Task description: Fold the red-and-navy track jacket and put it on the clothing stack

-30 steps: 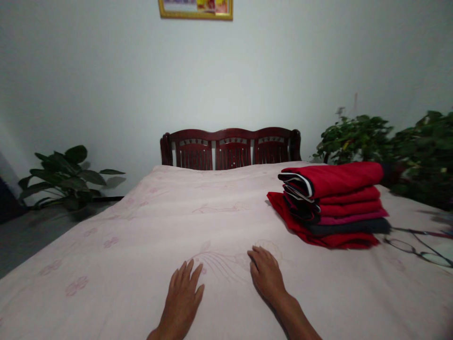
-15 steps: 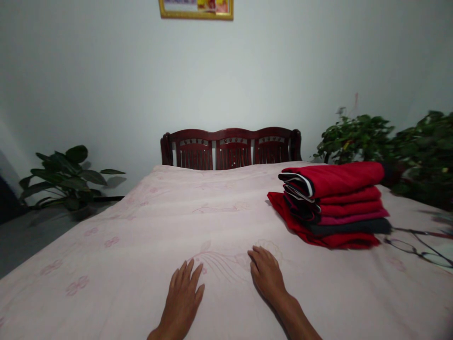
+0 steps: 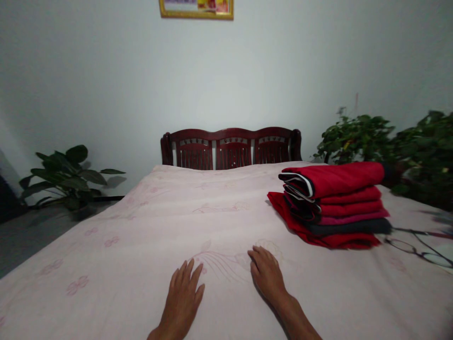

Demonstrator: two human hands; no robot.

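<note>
My left hand (image 3: 183, 293) lies palm down on a pale pink bedsheet (image 3: 141, 264) with stitched flower patterns. Its fingers are stretched out and slightly spread, and it holds nothing. To its right, my right hand (image 3: 266, 274) also rests palm down on the sheet, empty, with its fingers extended and a little bent. Beyond the right hand, on the right side of the bed, stands a stack of folded clothes (image 3: 348, 182), mostly red with a magenta and a dark grey layer. Neither hand touches the stack.
A pair of glasses (image 3: 421, 252) lies on the bed's right edge, beside the stack. At the far end stands a dark wooden headboard (image 3: 233, 148). One potted plant (image 3: 67, 177) is on the floor at left; leafy plants (image 3: 357, 137) stand at right.
</note>
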